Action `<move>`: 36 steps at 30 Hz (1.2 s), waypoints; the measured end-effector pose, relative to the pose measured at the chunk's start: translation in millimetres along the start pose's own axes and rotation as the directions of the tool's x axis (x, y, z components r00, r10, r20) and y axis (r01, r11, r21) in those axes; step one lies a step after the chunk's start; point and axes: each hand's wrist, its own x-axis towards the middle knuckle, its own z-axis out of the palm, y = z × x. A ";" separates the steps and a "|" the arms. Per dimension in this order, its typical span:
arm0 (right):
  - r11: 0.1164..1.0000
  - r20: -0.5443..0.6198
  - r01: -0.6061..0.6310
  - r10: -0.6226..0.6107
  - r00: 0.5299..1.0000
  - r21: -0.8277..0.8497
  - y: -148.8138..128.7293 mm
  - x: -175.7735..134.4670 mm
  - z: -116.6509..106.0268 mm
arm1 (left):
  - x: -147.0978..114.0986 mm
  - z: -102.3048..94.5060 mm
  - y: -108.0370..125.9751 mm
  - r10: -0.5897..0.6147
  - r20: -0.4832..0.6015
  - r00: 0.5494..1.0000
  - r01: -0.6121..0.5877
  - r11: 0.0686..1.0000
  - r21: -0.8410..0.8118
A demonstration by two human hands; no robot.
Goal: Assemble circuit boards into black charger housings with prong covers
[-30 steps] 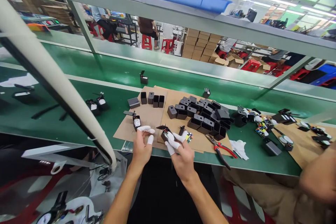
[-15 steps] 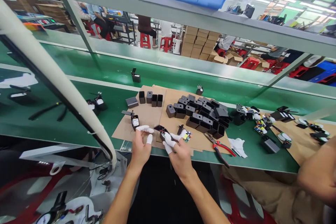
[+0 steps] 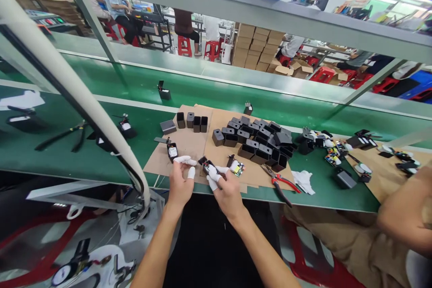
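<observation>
My right hand [image 3: 227, 184], white covers on its fingertips, grips a small black power adapter case [image 3: 206, 165] with its lid tilted up and wires showing inside. My left hand [image 3: 182, 180] is just left of that case, its covered thumb and fingers apart with nothing between them. Beyond the left fingers stands another open adapter [image 3: 172, 150] with a white part inside. Right of the right hand lies a circuit board [image 3: 239, 168] with a yellow component. Many black casings [image 3: 249, 150] crowd the brown cardboard [image 3: 219, 155] behind my hands.
Red-handled pliers [image 3: 281, 184] and a crumpled white tissue [image 3: 303, 181] lie at the right. A pale slanted post [image 3: 84, 83] rises at the left. A co-worker's arm [image 3: 405, 207] is at the far right. Adapters [image 3: 164, 93] stand on the green belt [image 3: 209, 87].
The adapters on the green belt have shifted left. The view has tilted slightly. My right hand still holds the case, and my left hand stays apart from it.
</observation>
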 end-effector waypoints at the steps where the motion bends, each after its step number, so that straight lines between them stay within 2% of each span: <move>1: 1.000 0.004 -0.003 0.003 1.000 -0.004 1.6 -0.4 1.1 | 0.1 0.1 0.1 0.002 -0.002 1.000 -0.002 1.000 0.000; 9: 0.996 -0.085 -0.093 0.092 0.992 -0.011 9.1 -9.1 9.9 | 0.5 0.8 -2.4 0.020 0.001 1.000 -0.020 1.000 0.001; 18: 0.997 -0.034 -0.069 0.071 0.997 0.036 3.2 -4.1 5.5 | -1.0 0.1 -3.5 0.009 0.009 1.000 -0.010 0.999 0.037; 24: 0.990 -0.085 -0.142 0.142 0.986 0.004 11.8 -11.9 11.8 | -1.8 -0.1 -2.2 0.013 0.017 1.000 -0.014 0.999 0.048; 36: 0.999 0.001 -0.050 0.050 0.999 -0.020 7.1 -4.7 7.9 | -1.2 1.5 -2.3 0.023 0.001 1.000 -0.023 0.998 0.067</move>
